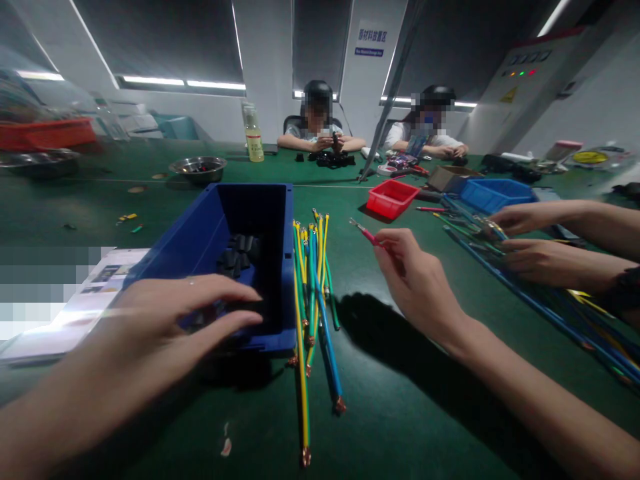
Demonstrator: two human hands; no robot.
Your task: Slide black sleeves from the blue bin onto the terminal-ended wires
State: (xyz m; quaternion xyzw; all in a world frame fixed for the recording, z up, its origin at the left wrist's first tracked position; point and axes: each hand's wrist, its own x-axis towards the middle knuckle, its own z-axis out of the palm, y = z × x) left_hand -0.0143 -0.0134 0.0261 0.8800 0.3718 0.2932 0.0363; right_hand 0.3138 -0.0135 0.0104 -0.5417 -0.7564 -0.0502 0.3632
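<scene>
At the far left of the green bench (400,400) lies a sheet of printed paper (95,293), partly blurred so nothing on it can be read. Behind it, near the bench's far edge, sit a red tray (45,133) and a steel bowl (199,168) with dark bits inside, and a bottle of yellow liquid (254,139) whose label is too small to read. The left hand (170,320) lies palm down with fingers spread over the near rim of a blue bin (200,233), fingertips reaching in toward the short black sleeves (240,250) heaped inside; the hand hides part of the bin's front. Just beside the bin on its right lies a bundle of wires (310,293), green-and-yellow striped and blue, with copper lugs on their near ends. The right hand (417,280) hovers above the bench, thumb and fingers pinching a thin red wire (367,233) whose tip points up and left. Beyond it stand a small red bin (393,197) and a shallow blue bin (495,193). At the right edge another person's two hands (525,240) rest on a long spread of blue wires (550,307). Two more people sit across the bench. A wall sign (373,40) behind them carries blue writing, too blurred to make out; a grey cabinet (520,73) shows a row of coloured lamps and a yellow warning triangle.
</scene>
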